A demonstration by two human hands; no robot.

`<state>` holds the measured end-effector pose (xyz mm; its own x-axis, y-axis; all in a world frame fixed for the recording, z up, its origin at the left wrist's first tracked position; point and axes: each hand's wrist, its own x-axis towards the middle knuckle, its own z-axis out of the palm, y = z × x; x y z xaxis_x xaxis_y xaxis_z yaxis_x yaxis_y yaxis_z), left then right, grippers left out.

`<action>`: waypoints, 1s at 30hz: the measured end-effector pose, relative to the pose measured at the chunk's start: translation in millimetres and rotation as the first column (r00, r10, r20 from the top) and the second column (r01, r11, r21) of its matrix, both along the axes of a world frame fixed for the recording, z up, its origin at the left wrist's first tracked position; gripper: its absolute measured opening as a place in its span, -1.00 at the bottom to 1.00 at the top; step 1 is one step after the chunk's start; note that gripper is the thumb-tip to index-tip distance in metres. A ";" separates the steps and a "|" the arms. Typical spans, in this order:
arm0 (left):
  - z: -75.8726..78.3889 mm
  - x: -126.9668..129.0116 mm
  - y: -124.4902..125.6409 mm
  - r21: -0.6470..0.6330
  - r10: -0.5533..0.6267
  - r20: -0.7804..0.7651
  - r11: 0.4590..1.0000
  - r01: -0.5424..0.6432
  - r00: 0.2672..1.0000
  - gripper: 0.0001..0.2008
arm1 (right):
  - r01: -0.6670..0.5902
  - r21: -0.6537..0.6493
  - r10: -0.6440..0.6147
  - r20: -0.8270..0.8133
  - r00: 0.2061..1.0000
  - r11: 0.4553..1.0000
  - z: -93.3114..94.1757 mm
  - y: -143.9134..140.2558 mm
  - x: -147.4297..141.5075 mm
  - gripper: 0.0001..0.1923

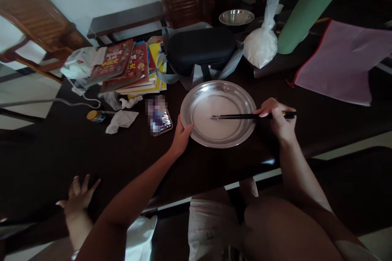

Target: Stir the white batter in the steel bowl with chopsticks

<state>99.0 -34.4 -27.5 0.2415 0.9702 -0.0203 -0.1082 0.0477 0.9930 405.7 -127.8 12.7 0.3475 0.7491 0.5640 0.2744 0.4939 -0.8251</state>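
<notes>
A round steel plate (pixel 196 94) holding a thin white liquid sits on the dark table (pixel 76 147) in front of me. My left hand (pixel 181 138) grips the plate's near-left rim. My right hand (pixel 277 120) holds a pair of dark chopsticks (pixel 239 116) that lie across the plate, their tips in the white liquid near its middle.
Left of the plate lie a phone (pixel 161 120), crumpled tissues (pixel 121 121) and a stack of books (pixel 128 67). Behind it are a black case (pixel 200 51), a white plastic bag (pixel 261 45), a steel bowl (pixel 236 17), a green roll (pixel 309 6) and a pink folder (pixel 343 61). Another person's hand (pixel 78 197) rests at the near-left edge.
</notes>
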 end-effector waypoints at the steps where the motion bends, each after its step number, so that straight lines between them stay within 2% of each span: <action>1: 0.0 -0.1 -0.1 0.001 0.004 0.003 1.000 -0.004 1.000 -0.48 | 0.042 0.026 -0.041 -0.039 0.998 0.999 0.2 0.8 0.1 -0.51; 3: 0.8 -0.2 -0.3 0.001 0.003 0.000 1.000 -0.003 1.000 -0.46 | 0.090 0.042 -0.085 -0.103 0.991 0.995 1.3 1.7 0.4 -0.44; 4: 1.5 -0.2 -0.3 -0.001 0.001 -0.005 1.000 -0.001 1.000 -0.45 | 0.075 0.017 -0.073 -0.099 0.992 0.997 2.1 1.6 0.4 -0.44; 8: 3.7 0.2 -0.7 -0.013 -0.001 -0.010 1.000 0.001 1.000 -0.43 | -0.064 -0.129 0.079 0.120 0.990 0.990 5.6 -0.9 -0.8 -0.62; 10: 3.4 0.2 -0.9 -0.016 0.006 -0.011 1.000 -0.006 1.000 -0.44 | -0.020 -0.103 0.038 0.173 0.984 0.995 6.1 -0.7 -1.3 -0.67; 13: 1.6 -0.1 -0.9 -0.007 0.008 -0.015 1.000 -0.008 1.000 -0.48 | 0.136 0.074 -0.135 -0.015 0.991 0.988 5.3 2.5 -0.2 -0.52; 15: 0.4 -0.3 -0.7 0.005 -0.001 -0.011 1.000 0.001 1.000 -0.50 | 0.186 0.134 -0.164 -0.163 0.973 0.973 4.4 4.4 1.1 -0.40; 16: 0.0 -0.3 -0.6 0.012 -0.005 -0.009 1.000 0.005 1.000 -0.50 | 0.170 0.122 -0.146 -0.184 0.972 0.978 4.0 4.5 1.5 -0.38; 17: -0.1 -0.2 -0.5 0.015 -0.008 -0.009 1.000 0.008 1.000 -0.50 | 0.128 0.086 -0.114 -0.159 0.981 0.988 3.6 4.0 1.6 -0.38; 20: 0.4 -0.1 -0.7 0.006 -0.009 -0.017 1.000 0.009 1.000 -0.50 | -0.024 -0.081 0.029 0.061 0.998 0.996 2.9 -0.1 0.1 -0.56; 22: 0.8 -0.1 -0.9 0.004 -0.010 -0.019 1.000 0.010 1.000 -0.51 | -0.028 -0.123 0.047 0.156 0.987 0.992 3.0 -1.9 -1.4 -0.66; 23: 0.7 -0.1 -0.9 0.008 -0.012 -0.020 1.000 0.012 1.000 -0.52 | 0.011 -0.107 0.005 0.153 0.988 0.994 3.3 -2.0 -1.8 -0.66; 25: -0.2 -0.4 -0.5 0.028 -0.015 -0.020 0.999 0.016 1.000 -0.54 | 0.132 -0.007 -0.132 0.028 0.991 0.991 3.9 -0.4 -1.6 -0.58; 27: -2.4 -1.1 0.5 0.048 -0.023 -0.029 0.999 0.025 0.999 -0.55 | 0.198 0.092 -0.184 -0.135 0.974 0.976 4.2 2.0 -0.3 -0.49; 28: -3.9 -1.6 1.4 0.059 -0.027 -0.039 0.998 0.029 0.999 -0.55 | 0.187 0.113 -0.165 -0.180 0.970 0.976 4.0 2.8 0.6 -0.47; 30: -7.3 -3.1 3.3 0.082 -0.037 -0.063 0.996 0.042 0.997 -0.52 | 0.082 0.076 -0.070 -0.146 0.987 0.994 2.8 3.1 2.0 -0.50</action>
<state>95.9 -31.0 -34.8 0.2804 0.9588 0.0443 -0.0461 -0.0327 0.9984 407.6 -124.7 15.5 0.4830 0.6711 0.5624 0.1958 0.5432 -0.8164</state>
